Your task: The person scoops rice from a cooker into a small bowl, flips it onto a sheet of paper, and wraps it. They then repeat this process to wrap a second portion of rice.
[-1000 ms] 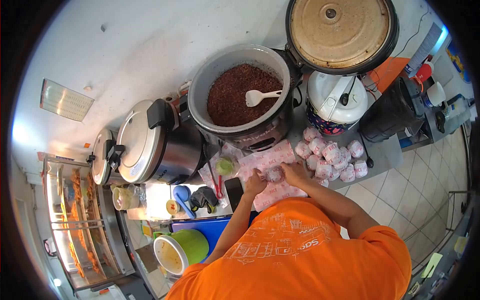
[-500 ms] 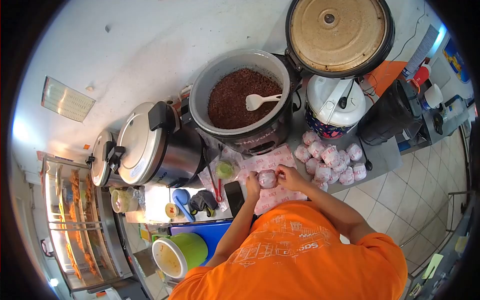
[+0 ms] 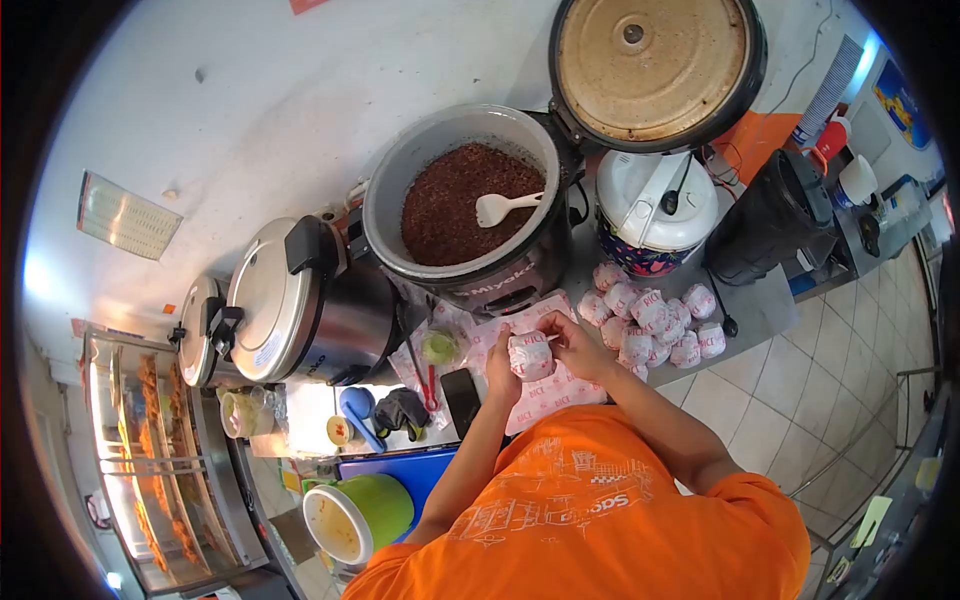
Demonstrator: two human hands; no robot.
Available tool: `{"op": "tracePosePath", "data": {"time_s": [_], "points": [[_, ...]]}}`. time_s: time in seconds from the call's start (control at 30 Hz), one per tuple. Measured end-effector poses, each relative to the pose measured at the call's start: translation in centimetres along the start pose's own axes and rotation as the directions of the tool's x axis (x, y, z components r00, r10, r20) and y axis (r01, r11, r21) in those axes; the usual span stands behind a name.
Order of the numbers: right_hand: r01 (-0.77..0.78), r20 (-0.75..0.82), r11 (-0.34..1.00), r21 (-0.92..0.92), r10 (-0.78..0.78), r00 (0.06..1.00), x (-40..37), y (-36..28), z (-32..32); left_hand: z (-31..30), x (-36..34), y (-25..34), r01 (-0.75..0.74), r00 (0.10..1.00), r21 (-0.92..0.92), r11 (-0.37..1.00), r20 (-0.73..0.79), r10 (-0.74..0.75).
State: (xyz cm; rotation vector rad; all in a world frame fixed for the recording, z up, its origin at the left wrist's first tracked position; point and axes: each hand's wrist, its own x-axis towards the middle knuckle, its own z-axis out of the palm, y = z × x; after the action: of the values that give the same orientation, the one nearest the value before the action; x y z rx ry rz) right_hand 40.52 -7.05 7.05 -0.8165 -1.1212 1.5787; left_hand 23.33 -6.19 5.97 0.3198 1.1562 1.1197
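Note:
A paper-wrapped rice ball (image 3: 530, 355) with red print is held up between both hands above a stack of printed wrapping sheets (image 3: 545, 392). My left hand (image 3: 499, 372) cups its left side, and my right hand (image 3: 572, 343) pinches the wrapper at its top right. Just right of my hands lies a pile of several wrapped rice balls (image 3: 655, 322). Behind them stands a large open rice cooker (image 3: 462, 205) full of dark reddish rice, with a white paddle (image 3: 505, 207) resting in it.
The cooker's lid (image 3: 655, 68) stands raised. A white flowered pot (image 3: 655, 210), a dark bag (image 3: 770, 220), two closed silver cookers (image 3: 290, 300), a black phone (image 3: 462, 400), a small green cup (image 3: 441, 347) and a green bucket (image 3: 362, 515) surround the counter. Tiled floor lies at right.
The rice ball was on the sheets a second ago; both hands have lifted it off the counter and closed the wrapper around it.

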Motion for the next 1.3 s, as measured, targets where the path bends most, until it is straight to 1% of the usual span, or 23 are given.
{"op": "tracePosePath", "data": {"time_s": [0.03,0.1,0.17,0.23,0.27,0.3,0.37,0.4,0.43,0.5,0.57,0.63,0.67,0.7,0.8,0.83,0.9,0.97,1.03,1.07,1.13,1.2,1.3], "points": [[0.128,-0.085,0.877,-0.464,-0.188,0.978,-0.1,-0.8,0.4,0.2,-0.2,0.0,0.008,1.0,0.007,1.0,0.004,-0.008],[0.004,-0.136,0.873,-0.487,-0.081,0.987,0.0,-0.4,-0.4,0.7,-1.0,0.1,-0.203,0.978,0.128,0.971,-0.027,0.208],[-0.126,-0.19,0.857,-0.499,0.034,0.981,-0.4,-0.6,-0.4,2.2,-2.3,0.6,-0.258,0.966,0.153,0.954,0.004,0.26],[-0.115,-0.327,0.954,-0.278,0.018,0.945,-0.3,-1.7,0.6,3.4,-2.8,0.7,-0.359,0.929,0.225,0.906,-0.007,0.37],[-0.099,-0.362,0.995,-0.002,0.091,0.928,0.1,0.7,0.2,2.7,-1.6,-0.4,-0.43,0.898,0.284,0.857,0.039,0.437],[-0.101,-0.373,0.995,0.0,0.094,0.923,-0.2,-1.6,0.8,2.6,-1.2,-0.9,-0.423,0.902,0.286,0.86,0.045,0.429],[-0.205,-0.376,0.941,-0.269,0.093,0.922,-1.0,-8.1,2.6,3.0,-0.8,-1.7,-0.56,0.802,0.561,0.609,0.182,0.57],[-0.085,-0.421,0.968,-0.238,-0.024,0.907,-0.5,-4.1,2.5,4.2,-1.7,-1.6,-0.436,0.889,0.555,0.709,0.141,0.437],[-0.087,-0.432,0.968,-0.235,-0.024,0.902,-0.6,-4.1,2.5,5.2,-2.2,-1.2,-0.434,0.891,0.558,0.707,0.149,0.429],[-0.049,-0.491,0.956,-0.291,-0.105,0.865,-0.8,-4.3,2.0,7.2,-2.9,-0.1,-0.215,0.968,0.363,0.906,0.201,0.149],[0.047,-0.509,0.971,-0.235,-0.164,0.845,-1.1,-4.4,2.1,9.0,-4.2,1.0,-0.012,0.981,0.233,0.972,0.189,-0.033],[0.163,-0.464,0.93,-0.329,-0.31,0.83,-1.8,-6.9,2.5,8.6,-2.9,0.9,0.2,0.898,0.095,0.975,0.379,-0.221],[0.247,-0.443,0.893,-0.377,-0.408,0.798,-1.5,-5.6,2.2,9.1,-3.3,0.9,0.196,0.878,0.035,0.98,0.439,-0.191],[0.167,-0.433,0.932,-0.32,-0.301,0.85,-2.0,-6.3,2.1,9.5,-3.2,0.9,0.113,0.889,0.043,0.993,0.442,-0.121],[0.228,-0.433,0.763,-0.605,-0.555,0.71,-1.9,-5.0,1.7,11.2,-3.5,1.4,0.203,0.866,-0.047,0.978,0.475,-0.156],[0.219,-0.449,0.764,-0.606,-0.557,0.699,-2.4,-6.0,1.4,12.0,-3.9,1.4,0.232,0.873,-0.041,0.972,0.448,-0.19],[0.182,-0.388,0.927,-0.326,-0.308,0.869,-3.8,-8.4,1.2,12.7,-3.8,0.9,0.26,0.883,-0.031,0.965,0.412,-0.225],[0.151,-0.383,0.897,-0.415,-0.322,0.866,-4.6,-10.0,0.4,12.9,-2.9,-0.5,0.332,0.916,-0.054,0.942,0.257,-0.308],[0.161,-0.296,0.83,-0.534,-0.362,0.884,-4.7,-10.4,-1.3,12.7,-2.4,-2.0,0.368,0.911,-0.074,0.927,0.228,-0.344],[0.117,-0.345,0.889,-0.443,-0.29,0.893,-4.4,-8.5,-2.5,12.1,-1.8,-3.0,0.34,0.926,-0.075,0.938,0.204,-0.319],[0.15,-0.455,0.925,-0.349,-0.307,0.836,-4.7,-7.4,-5.6,14.4,-3.5,-2.4,0.241,0.965,0.057,0.969,0.095,-0.246],[-0.022,-0.67,0.981,-0.192,-0.115,0.733,-6.1,-6.5,-9.6,13.4,-2.6,-2.9,0.128,0.978,0.098,0.987,0.154,-0.142],[-0.212,-0.804,0.886,-0.413,-0.245,0.542,-8.1,-5.1,-16.8,10.6,-2.3,-3.3,-0.092,0.986,0.125,0.988,0.151,0.073]]}}
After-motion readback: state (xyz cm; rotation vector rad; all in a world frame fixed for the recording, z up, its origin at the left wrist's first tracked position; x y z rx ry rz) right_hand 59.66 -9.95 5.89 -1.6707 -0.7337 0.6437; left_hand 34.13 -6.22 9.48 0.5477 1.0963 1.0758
